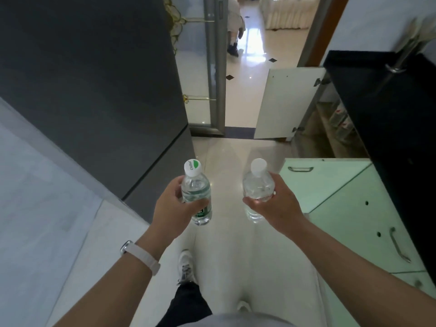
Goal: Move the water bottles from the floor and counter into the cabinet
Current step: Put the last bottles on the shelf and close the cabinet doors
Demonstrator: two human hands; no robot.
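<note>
Now 2 bottles upright, caps up: green-label bottle (196, 194), clear bottle (257, 190).

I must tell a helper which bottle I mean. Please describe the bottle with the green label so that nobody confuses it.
Start from the person's two outstretched arms. The left hand, above a white wristband, holds the green-labelled bottle. Unlike the plain bottle, its white cap carries a green mark.

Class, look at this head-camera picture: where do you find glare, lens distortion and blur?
Head view: glare on the glossy floor past the doorway; wide-angle bending tilts the dark fridge and black counter; the faucet at top right is smeared, while both bottles, green-label and plain, stay fairly sharp.
</note>
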